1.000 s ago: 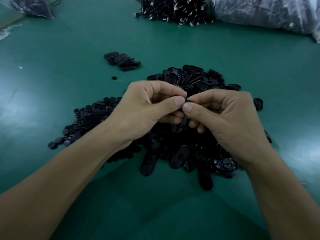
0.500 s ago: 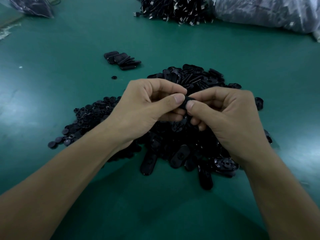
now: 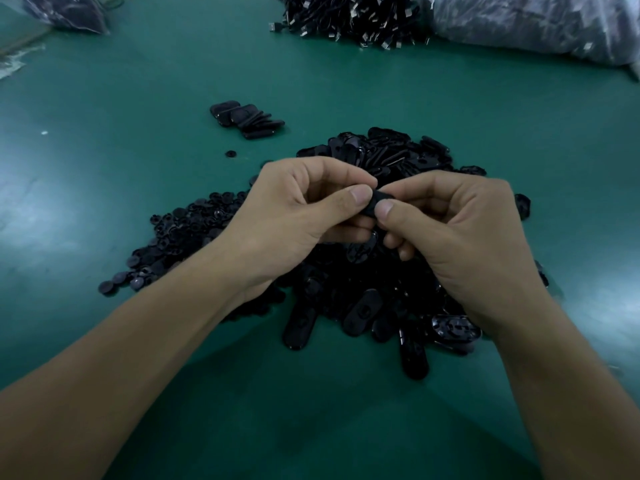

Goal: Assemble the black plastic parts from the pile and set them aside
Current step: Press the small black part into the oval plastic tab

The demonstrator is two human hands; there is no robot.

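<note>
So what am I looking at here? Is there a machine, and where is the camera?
No machine here: these are a person's two bare hands, filmed by a camera worn on the head, looking forward and down. The left hand and right hand meet above a green table and together pinch one small black part between thumbs and fingers. Beneath them lies a pile of oblong black pieces, with small round pieces spread to its left. Farther back sits a little stack of parts, apart from the pile, probably finished ones. At the far edge are a heap of cables and a plastic bag.
</note>
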